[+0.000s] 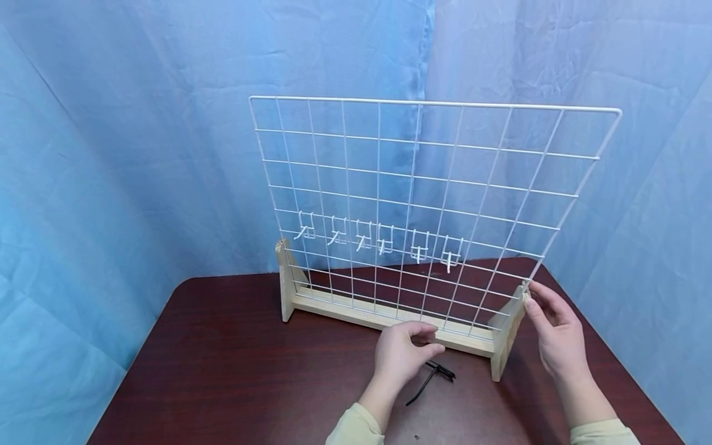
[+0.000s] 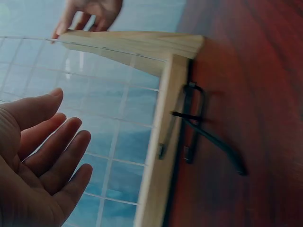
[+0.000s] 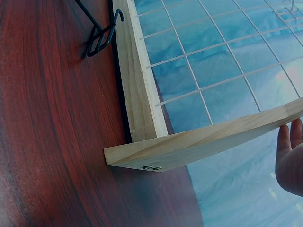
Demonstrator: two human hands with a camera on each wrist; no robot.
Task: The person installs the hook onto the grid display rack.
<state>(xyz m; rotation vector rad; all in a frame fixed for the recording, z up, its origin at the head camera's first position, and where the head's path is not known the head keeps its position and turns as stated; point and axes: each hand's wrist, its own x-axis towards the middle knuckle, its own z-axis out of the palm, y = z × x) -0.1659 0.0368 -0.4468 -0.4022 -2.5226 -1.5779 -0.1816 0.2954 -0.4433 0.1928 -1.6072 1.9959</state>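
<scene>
A white wire grid panel point(image 1: 439, 179) stands upright in a pale wooden stand point(image 1: 345, 314). Several white hooks point(image 1: 419, 252) hang in a row across its lower half. With thumb and fingers, my right hand point(image 1: 562, 337) grips the upper tip of the stand's right side piece point(image 1: 507, 330), right at the grid's edge. My left hand point(image 1: 402, 352) is in front of the stand's bar, fingers loosely bent and nothing between them. Just below it on the table lies a black wire hook point(image 1: 439, 371), partly hidden by the hand in the head view.
The dark red-brown table point(image 1: 222, 371) carries the stand near its back edge. Blue curtains point(image 1: 167, 123) hang behind and at both sides. A tiny dark bit point(image 1: 417, 437) lies at the front. Two screw heads point(image 3: 152, 168) show on the right side piece.
</scene>
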